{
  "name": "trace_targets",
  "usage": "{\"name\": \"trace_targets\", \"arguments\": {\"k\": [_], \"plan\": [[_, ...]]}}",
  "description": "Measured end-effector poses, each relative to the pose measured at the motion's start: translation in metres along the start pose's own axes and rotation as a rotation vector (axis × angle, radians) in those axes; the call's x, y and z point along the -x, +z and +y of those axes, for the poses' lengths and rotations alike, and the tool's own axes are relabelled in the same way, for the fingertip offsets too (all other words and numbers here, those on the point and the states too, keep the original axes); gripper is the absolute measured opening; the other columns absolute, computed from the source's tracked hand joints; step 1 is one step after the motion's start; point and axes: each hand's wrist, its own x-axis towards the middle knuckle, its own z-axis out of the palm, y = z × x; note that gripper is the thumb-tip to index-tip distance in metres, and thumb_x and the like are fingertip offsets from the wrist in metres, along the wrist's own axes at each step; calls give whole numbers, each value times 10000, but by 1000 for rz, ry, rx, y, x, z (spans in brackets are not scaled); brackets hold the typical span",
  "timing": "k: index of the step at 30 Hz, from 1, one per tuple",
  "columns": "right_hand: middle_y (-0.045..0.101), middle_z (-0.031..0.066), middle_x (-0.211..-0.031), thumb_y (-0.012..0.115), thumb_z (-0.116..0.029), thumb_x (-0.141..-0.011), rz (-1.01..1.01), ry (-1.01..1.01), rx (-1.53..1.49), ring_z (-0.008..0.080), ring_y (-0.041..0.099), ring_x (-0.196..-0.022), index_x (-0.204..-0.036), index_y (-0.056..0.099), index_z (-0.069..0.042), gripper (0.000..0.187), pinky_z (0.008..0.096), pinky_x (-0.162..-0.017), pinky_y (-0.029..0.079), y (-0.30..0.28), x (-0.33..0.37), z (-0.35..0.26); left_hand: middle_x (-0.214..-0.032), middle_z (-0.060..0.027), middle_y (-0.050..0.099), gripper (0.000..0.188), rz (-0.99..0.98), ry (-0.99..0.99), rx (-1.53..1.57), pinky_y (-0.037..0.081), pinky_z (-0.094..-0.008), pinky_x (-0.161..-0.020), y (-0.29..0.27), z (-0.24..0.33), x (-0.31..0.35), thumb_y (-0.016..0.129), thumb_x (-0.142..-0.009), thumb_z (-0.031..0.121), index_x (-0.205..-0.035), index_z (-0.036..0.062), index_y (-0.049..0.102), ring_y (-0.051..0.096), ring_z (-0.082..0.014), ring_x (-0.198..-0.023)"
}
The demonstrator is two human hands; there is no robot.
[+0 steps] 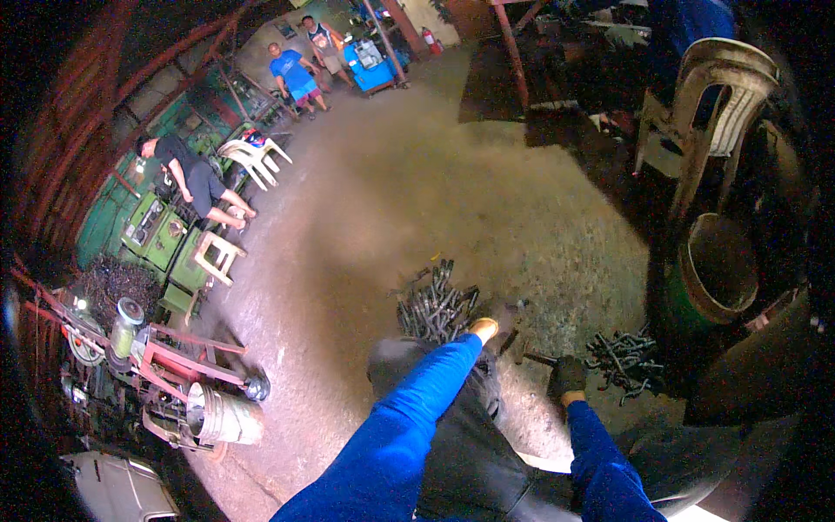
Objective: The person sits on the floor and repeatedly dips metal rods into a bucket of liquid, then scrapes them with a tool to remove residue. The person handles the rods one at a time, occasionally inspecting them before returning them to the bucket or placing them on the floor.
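Note:
My right hand, in a dark glove, is closed around the handle of a hammer, whose head points left. My left hand reaches forward beside a heap of dark metal rods; only a bright patch near the wrist shows well, and its fingers cannot be made out. Between my two hands a short dark metal piece stands at a slant; whether my left hand touches it is unclear. A second pile of bent dark rods lies on the floor to the right of my right hand.
A tall bin and stacked plastic chairs stand at right. At left are a bench grinder, a white bucket, a stool and green machines. One person bends there; two others stand far back.

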Motion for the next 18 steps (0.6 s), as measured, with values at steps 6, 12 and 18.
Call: {"name": "trace_targets", "arguments": {"k": [6, 12, 18], "plan": [[660, 180, -871, 679, -392, -662, -295, 34, -26, 347, 642, -830, -815, 695, -90, 339, 467, -688, 496, -10, 5, -1, -1393, -247, 367, 569, -37, -159, 244, 259, -432, -1090, -13, 22, 28, 430, -904, 369, -1323, -15, 431, 323, -393, -1307], [663, 178, -892, 656, -390, -691, -160, 81, -231, 349, 643, -843, -857, 687, -86, 348, 461, -704, 499, 9, 20, 32, -1343, -230, 417, 520, -6, 13, 126, 300, -440, -1048, -30, 34, 2, 438, -898, 368, -1273, 9, 474, 372, -394, -1258], [662, 182, -901, 617, -343, -734, -358, 211, -355, 351, 645, -835, -902, 669, -83, 314, 450, -702, 506, -1, 35, 54, -1293, -213, 466, 474, -69, 30, 133, 341, -449, -1007, -9, 54, 6, 447, -893, 367, -1222, 34, 517, 422, -395, -1208]]}}
